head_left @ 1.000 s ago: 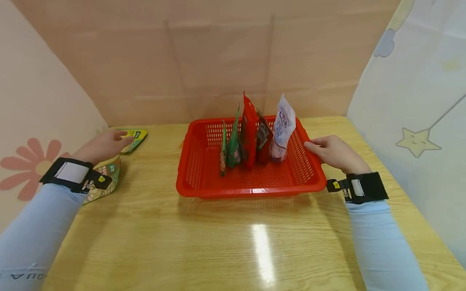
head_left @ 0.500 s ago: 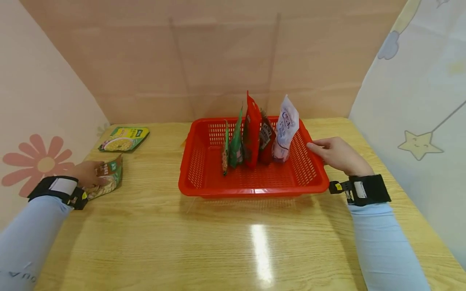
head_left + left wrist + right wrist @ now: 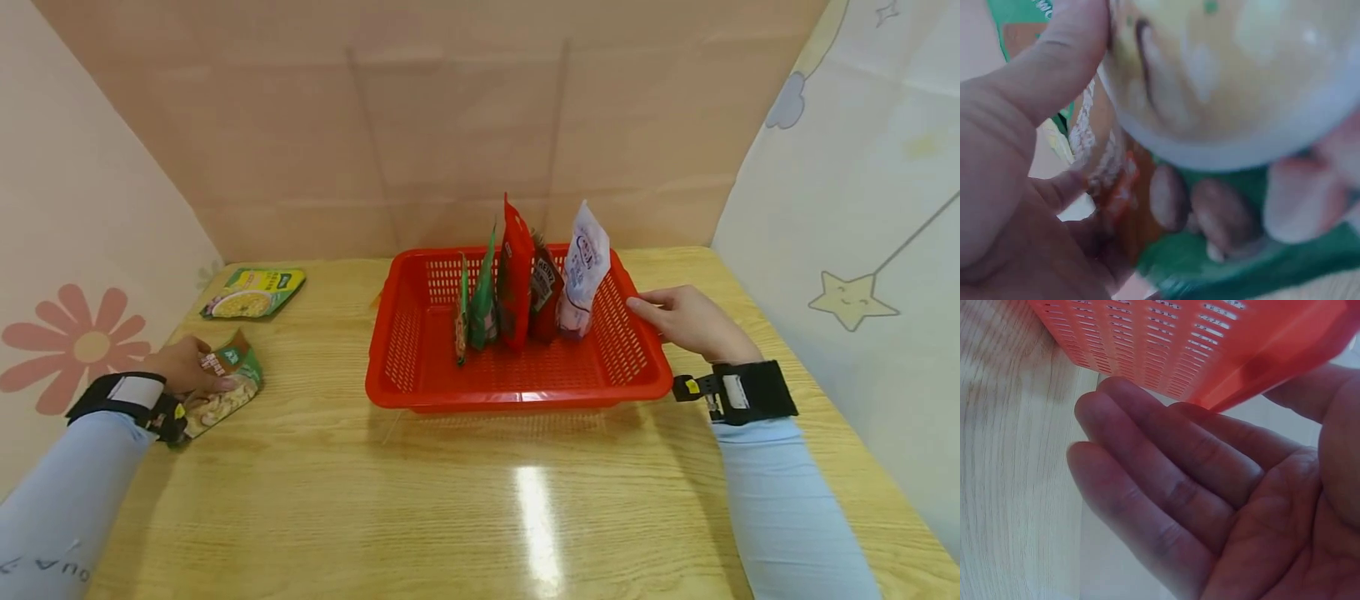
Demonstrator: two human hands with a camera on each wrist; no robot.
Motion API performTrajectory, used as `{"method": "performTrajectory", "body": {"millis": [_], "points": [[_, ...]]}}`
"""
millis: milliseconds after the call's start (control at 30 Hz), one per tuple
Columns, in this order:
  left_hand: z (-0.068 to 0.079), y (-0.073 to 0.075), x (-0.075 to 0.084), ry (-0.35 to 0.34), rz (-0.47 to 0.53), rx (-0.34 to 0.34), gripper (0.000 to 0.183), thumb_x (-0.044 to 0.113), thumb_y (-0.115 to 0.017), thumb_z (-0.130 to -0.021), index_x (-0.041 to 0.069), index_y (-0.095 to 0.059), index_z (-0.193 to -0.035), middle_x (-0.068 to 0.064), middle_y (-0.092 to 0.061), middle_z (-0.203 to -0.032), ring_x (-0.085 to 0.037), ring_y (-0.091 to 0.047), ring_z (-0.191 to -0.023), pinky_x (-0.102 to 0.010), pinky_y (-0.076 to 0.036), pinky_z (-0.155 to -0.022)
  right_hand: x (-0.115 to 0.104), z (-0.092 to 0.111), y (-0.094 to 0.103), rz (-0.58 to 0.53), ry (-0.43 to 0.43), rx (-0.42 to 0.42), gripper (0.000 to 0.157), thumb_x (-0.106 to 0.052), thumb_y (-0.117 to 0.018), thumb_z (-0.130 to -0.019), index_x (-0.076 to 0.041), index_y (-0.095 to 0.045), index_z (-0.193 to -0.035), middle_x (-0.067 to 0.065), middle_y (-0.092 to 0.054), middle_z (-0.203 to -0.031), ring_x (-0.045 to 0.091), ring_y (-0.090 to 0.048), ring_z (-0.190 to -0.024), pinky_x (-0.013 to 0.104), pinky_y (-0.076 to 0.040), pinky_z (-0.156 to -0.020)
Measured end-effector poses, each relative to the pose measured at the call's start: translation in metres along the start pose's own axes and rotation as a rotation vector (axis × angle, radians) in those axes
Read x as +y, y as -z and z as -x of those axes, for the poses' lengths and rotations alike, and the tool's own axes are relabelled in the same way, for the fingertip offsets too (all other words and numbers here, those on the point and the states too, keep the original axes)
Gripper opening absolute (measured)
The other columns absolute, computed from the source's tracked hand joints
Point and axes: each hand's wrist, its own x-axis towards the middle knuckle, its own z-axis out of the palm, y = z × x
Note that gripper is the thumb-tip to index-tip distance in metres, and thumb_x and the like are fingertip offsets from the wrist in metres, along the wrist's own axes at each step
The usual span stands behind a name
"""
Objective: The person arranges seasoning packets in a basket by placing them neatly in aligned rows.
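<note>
At the left of the table my left hand point(image 3: 180, 367) grips a green and brown food pouch point(image 3: 238, 385). Its thumb lies across the pouch front in the left wrist view, with fingers point(image 3: 1100, 250) curled behind the printed soup pouch point(image 3: 1222, 212). My right hand point(image 3: 693, 321) holds the right rim of a red plastic basket point(image 3: 517, 400), thumb over the rim. The other fingers point(image 3: 1166, 450) reach underneath, outside the perforated basket wall point(image 3: 1147, 337).
Upright in the basket stand two green packets point(image 3: 484, 312), a red packet point(image 3: 516, 287), a dark red Heinz pouch point(image 3: 546, 287) and a white and purple pouch point(image 3: 585, 267). Behind my left hand lies a yellow and green pouch point(image 3: 253, 293). A tan wall point(image 3: 450, 125) closes the back.
My left hand has come back from over the yellow and green pouch, taken hold of the green and brown pouch and shifted it slightly. The right hand stays on the basket rim.
</note>
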Motion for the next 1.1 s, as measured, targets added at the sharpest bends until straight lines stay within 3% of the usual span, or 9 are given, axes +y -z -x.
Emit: {"method": "performTrajectory", "body": {"millis": [100, 200, 333, 500, 600, 733, 800, 933, 1100], "points": [[0.002, 0.0, 0.003, 0.018, 0.05, -0.003, 0.08, 0.057, -0.071, -0.068, -0.015, -0.051, -0.096, -0.009, -0.058, -0.064, -0.017, -0.054, -0.051, -0.033, -0.046, -0.048, 0.001, -0.001, 0.0, 0.001, -0.002, 0.0, 0.062, -0.047, -0.047, -0.092, 0.002, -0.05, -0.129, 0.011, -0.067, -0.092, 0.023, -0.065, -0.081, 0.042, -0.053, -0.074], [0.005, 0.003, 0.006, 0.033, 0.075, 0.002, 0.064, 0.057, -0.07, -0.07, -0.003, -0.054, -0.082, -0.003, -0.055, -0.061, -0.016, -0.055, -0.052, -0.032, -0.047, -0.049, 0.002, -0.002, 0.0, -0.009, -0.009, -0.005, 0.062, -0.047, -0.048, -0.092, 0.002, -0.049, -0.129, 0.012, -0.067, -0.095, 0.024, -0.065, -0.082, 0.042, -0.053, -0.074], [0.014, 0.013, 0.021, -0.001, 0.087, 0.053, 0.064, 0.056, -0.064, -0.076, -0.005, -0.054, -0.093, -0.003, -0.057, -0.063, -0.019, -0.058, -0.056, -0.033, -0.048, -0.052, 0.003, -0.003, -0.001, -0.025, -0.012, -0.009, 0.06, -0.045, -0.049, -0.092, 0.002, -0.049, -0.13, 0.014, -0.066, -0.097, 0.025, -0.065, -0.083, 0.043, -0.052, -0.074], [0.029, 0.028, 0.052, -0.023, 0.131, 0.262, 0.074, 0.06, -0.056, -0.08, -0.006, -0.05, -0.112, -0.009, -0.061, -0.073, -0.021, -0.057, -0.061, -0.032, -0.046, -0.05, 0.002, -0.002, -0.001, -0.017, -0.01, -0.002, 0.059, -0.044, -0.048, -0.092, 0.002, -0.05, -0.129, 0.013, -0.067, -0.095, 0.025, -0.065, -0.083, 0.043, -0.052, -0.074], [0.036, 0.034, 0.076, -0.022, 0.31, 0.393, 0.073, 0.059, -0.056, -0.081, -0.003, -0.047, -0.12, -0.008, -0.062, -0.08, -0.019, -0.06, -0.064, -0.033, -0.051, -0.052, 0.002, -0.002, -0.001, -0.015, -0.013, -0.004, 0.06, -0.045, -0.048, -0.092, 0.002, -0.05, -0.129, 0.013, -0.067, -0.095, 0.025, -0.065, -0.084, 0.044, -0.052, -0.075], [0.039, 0.035, 0.117, -0.069, 0.709, 0.538, 0.06, 0.047, -0.064, -0.079, 0.007, -0.051, -0.121, 0.004, -0.063, -0.081, -0.011, -0.063, -0.064, -0.029, -0.053, -0.054, 0.002, -0.001, 0.0, 0.006, -0.013, -0.005, 0.06, -0.046, -0.047, -0.092, 0.002, -0.05, -0.129, 0.012, -0.067, -0.094, 0.024, -0.065, -0.083, 0.043, -0.052, -0.075], [0.039, 0.033, 0.139, -0.136, 0.927, 0.583, 0.052, 0.038, -0.069, -0.078, 0.009, -0.054, -0.118, 0.006, -0.063, -0.083, -0.009, -0.062, -0.066, -0.025, -0.052, -0.053, 0.003, -0.001, 0.001, 0.025, -0.015, -0.004, 0.061, -0.047, -0.047, -0.092, 0.001, -0.05, -0.129, 0.01, -0.067, -0.093, 0.023, -0.063, -0.082, 0.041, -0.052, -0.074], [0.041, 0.029, 0.178, -0.386, 1.305, 0.591, 0.044, 0.015, -0.073, -0.077, 0.004, -0.058, -0.117, -0.006, -0.064, -0.092, -0.014, -0.064, -0.073, -0.025, -0.053, -0.057, 0.002, 0.002, 0.003, 0.035, -0.011, 0.011, 0.062, -0.048, -0.046, -0.092, 0.001, -0.048, -0.131, 0.016, -0.065, -0.1, 0.026, -0.064, -0.082, 0.042, -0.052, -0.075], [0.047, 0.025, 0.22, -0.582, 1.431, 0.566, 0.041, 0.006, -0.071, -0.078, -0.002, -0.057, -0.117, -0.014, -0.064, -0.101, -0.022, -0.065, -0.082, -0.03, -0.054, -0.065, -0.004, 0.012, 0.012, 0.059, 0.009, 0.115, 0.065, -0.049, -0.044, -0.092, 0.002, -0.045, -0.133, 0.024, -0.059, -0.113, 0.033, -0.063, -0.09, 0.043, -0.052, -0.074]]}}
